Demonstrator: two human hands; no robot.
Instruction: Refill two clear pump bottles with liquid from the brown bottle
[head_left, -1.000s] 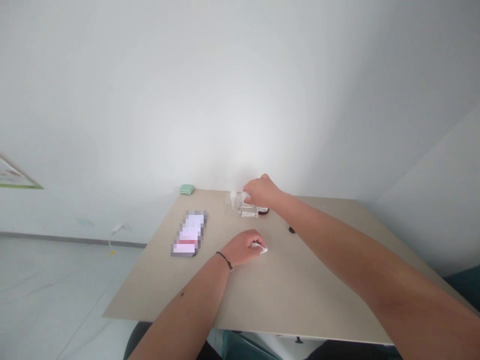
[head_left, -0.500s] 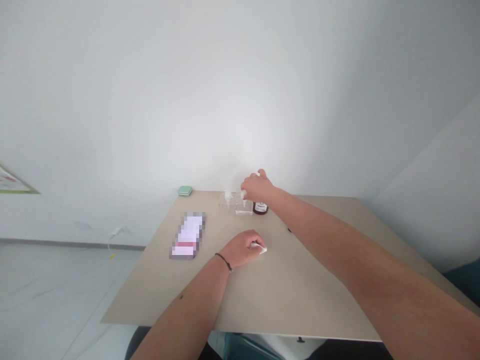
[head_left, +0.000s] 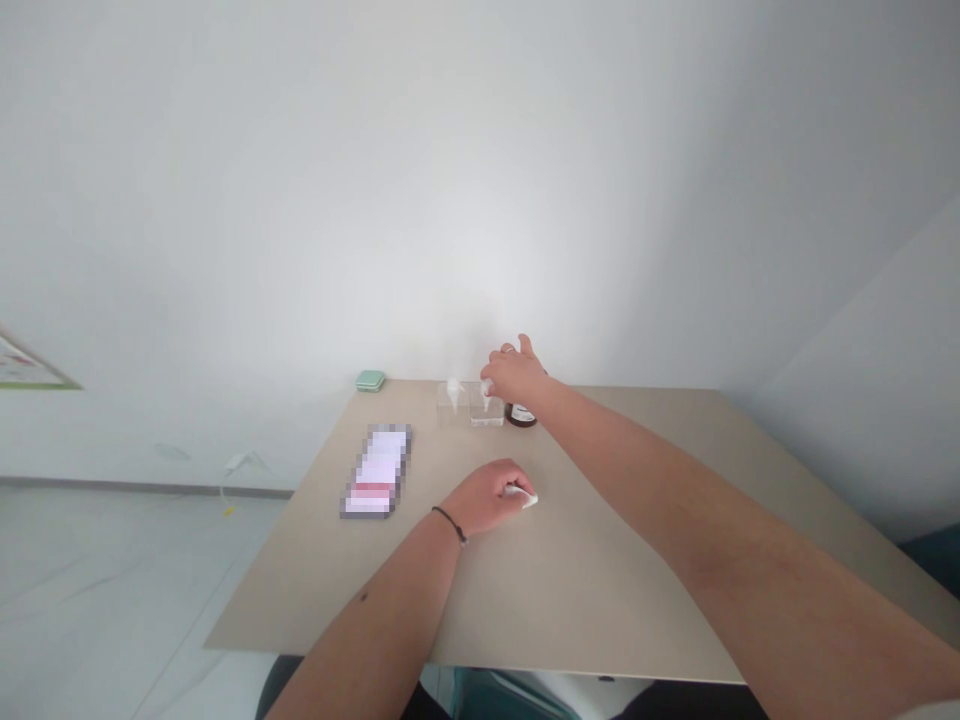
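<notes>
Fingers (head_left: 493, 369) of my right hand (head_left: 517, 374), one of them wearing a ring (head_left: 508, 348), pinched the white pump top (head_left: 486, 388) of a clear container (head_left: 487, 417) standing near the back edge of the table (head_left: 600, 570); whether they were pushing it down I could not tell. Another finger stuck up, clear of it. Just left of that container stood a second clear container (head_left: 444, 413) with its own white pump (head_left: 454, 393), and just right of the first a brown jar (head_left: 517, 421) with a white label (head_left: 523, 411), its upper part hidden behind my hand. Closer to me, my left hand (head_left: 484, 495) was curled in, thumb and fingers pressed together on a small white folded piece (head_left: 527, 497) whose end poked out to the right. I could not make out its material. A dark bracelet (head_left: 448, 520) circled that wrist. A phone (head_left: 379, 465) lay flat to the left of both hands, its screen lit but blurred into blocks, and beyond it a mint-green case (head_left: 370, 380) sat at the table's far left corner, near the pale wall (head_left: 480, 200)
</notes>
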